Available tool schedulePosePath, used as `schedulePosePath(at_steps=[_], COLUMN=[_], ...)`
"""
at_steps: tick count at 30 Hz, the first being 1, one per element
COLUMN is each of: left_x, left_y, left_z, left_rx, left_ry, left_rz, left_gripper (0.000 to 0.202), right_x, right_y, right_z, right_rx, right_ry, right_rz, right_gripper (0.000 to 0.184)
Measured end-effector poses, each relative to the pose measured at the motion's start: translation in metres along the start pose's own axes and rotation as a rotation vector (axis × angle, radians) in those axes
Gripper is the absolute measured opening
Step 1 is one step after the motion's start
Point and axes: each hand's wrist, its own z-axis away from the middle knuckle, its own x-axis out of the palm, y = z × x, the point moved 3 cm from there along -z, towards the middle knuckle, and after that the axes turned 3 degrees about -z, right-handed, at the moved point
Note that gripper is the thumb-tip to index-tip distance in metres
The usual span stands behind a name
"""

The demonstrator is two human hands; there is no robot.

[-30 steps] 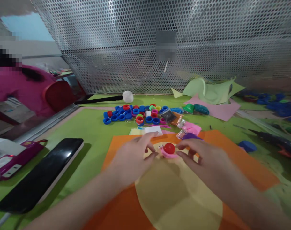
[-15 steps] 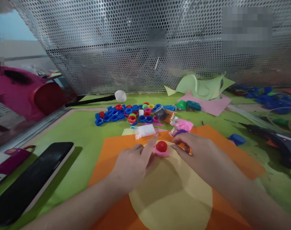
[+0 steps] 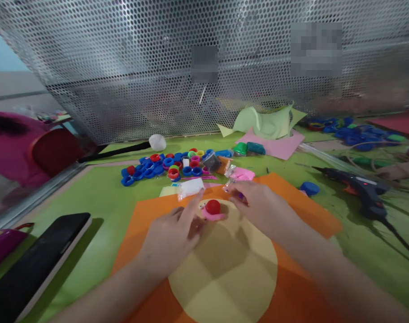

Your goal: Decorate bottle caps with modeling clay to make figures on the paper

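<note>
A red bottle cap point(image 3: 213, 206) sits on a flat pink clay shape point(image 3: 214, 216) at the far edge of a yellow circle point(image 3: 224, 269) on an orange sheet point(image 3: 292, 287). My left hand point(image 3: 171, 235) rests just left of it, index finger stretched toward the pink shape, other fingers curled. My right hand point(image 3: 258, 208) lies just right of the cap, fingertips pinched on a small purple piece point(image 3: 241, 195) beside a bag of pink clay point(image 3: 240, 174).
Several coloured bottle caps point(image 3: 164, 166) lie beyond the sheet, with a white clay bag point(image 3: 190, 188). A glue gun point(image 3: 359, 190) lies right, a black phone point(image 3: 36, 269) left. Perforated metal screen point(image 3: 204, 67) behind. A person in pink point(image 3: 12, 143) sits at far left.
The view has shifted right, so everything sits further left. My left index finger has straightened toward the pink shape. My right hand moved from the cap to the purple piece behind it.
</note>
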Motion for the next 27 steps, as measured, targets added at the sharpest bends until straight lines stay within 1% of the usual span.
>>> schedulePosePath(at_steps=[2, 4, 6, 8, 10, 13, 15, 18, 22, 25, 27], left_x=[-0.004, -0.009, -0.014, -0.017, -0.019, -0.016, -0.011, -0.007, -0.005, -0.003, -0.001], left_y=[-0.001, -0.003, -0.005, -0.008, -0.012, -0.023, -0.030, -0.040, -0.050, -0.054, -0.055], left_z=[-0.002, -0.003, -0.004, -0.004, -0.005, -0.010, -0.016, -0.024, -0.023, -0.018, -0.016], left_rx=[-0.033, -0.095, -0.121, -0.126, -0.129, -0.125, -0.073, -0.071, -0.175, -0.255, -0.277], left_ry=[-0.093, -0.180, -0.222, -0.227, -0.205, -0.193, -0.223, -0.244, -0.279, -0.292, -0.295], left_rz=[-0.064, -0.114, -0.161, -0.189, -0.196, -0.194, -0.196, -0.204, -0.219, -0.213, -0.200], left_gripper=[0.052, 0.049, 0.046, 0.041, 0.039, 0.045, 0.052, 0.048, 0.029, 0.027, 0.028], right_x=[0.006, 0.010, 0.012, 0.013, 0.015, 0.024, 0.032, 0.043, 0.048, 0.046, 0.044], right_y=[0.004, 0.006, 0.004, -0.002, -0.012, -0.028, -0.035, -0.041, -0.044, -0.048, -0.051], right_z=[-0.006, -0.011, -0.017, -0.025, -0.037, -0.059, -0.074, -0.089, -0.094, -0.094, -0.094], right_rx=[-0.041, -0.065, -0.092, -0.127, -0.178, -0.263, -0.287, -0.283, -0.255, -0.235, -0.230], right_ry=[-0.009, -0.011, -0.005, -0.001, -0.015, -0.086, -0.136, -0.186, -0.212, -0.224, -0.238], right_rz=[0.025, 0.070, 0.139, 0.226, 0.314, 0.428, 0.493, 0.573, 0.647, 0.674, 0.686], right_gripper=[0.020, 0.022, 0.022, 0.021, 0.019, 0.014, 0.017, 0.023, 0.025, 0.025, 0.026])
